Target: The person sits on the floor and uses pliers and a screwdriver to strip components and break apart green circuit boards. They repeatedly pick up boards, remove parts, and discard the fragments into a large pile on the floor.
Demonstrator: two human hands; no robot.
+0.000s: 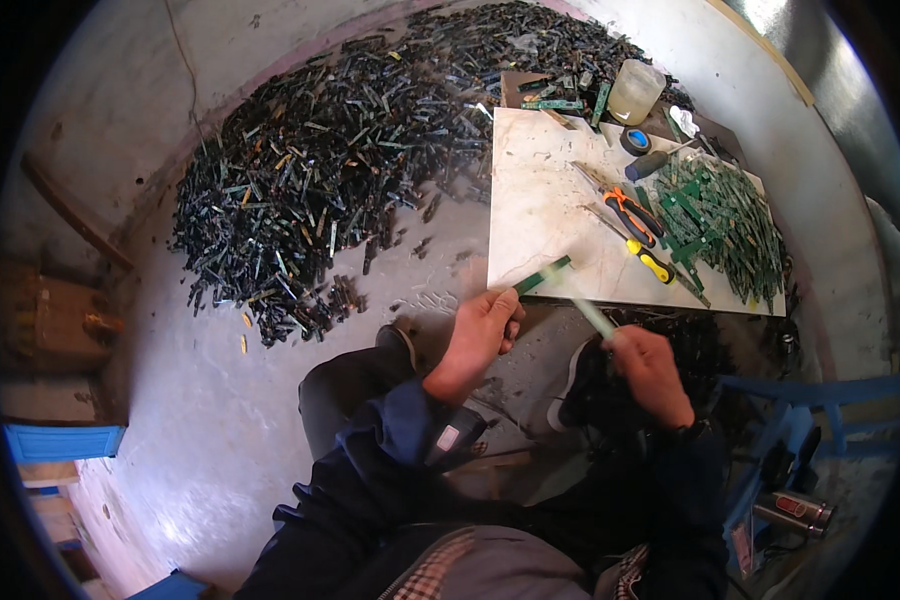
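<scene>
Surroundings. A pale board lies on the concrete floor ahead of the seated person. On its right part: a heap of green circuit-board strips; orange-handled pliers just left of the heap; a yellow-and-black-handled tool below the pliers; a dark-handled tool near the far edge. Beyond the board stand a translucent plastic container and a roll of tape with a blue centre. A large dark pile of stripped pieces spreads over the floor to the left and behind the board, well apart from the hands. At lower right, a blue frame and a metal canister. Nothing lies between the hands and the board's near edge.

Item in hand. One narrow green circuit-board strip, slanted, its far end over the board's near edge, its near end in the left hand.

Hands. Left hand: fingers curled shut around the strip's lower end, forearm in a dark blue sleeve rising from below. Right hand: closed in a fist around a thin pale rod-like tool, motion-blurred, its kind not discernible; the tool's tip points up and left toward the strip. The two hands sit near each other, just short of the board.
</scene>
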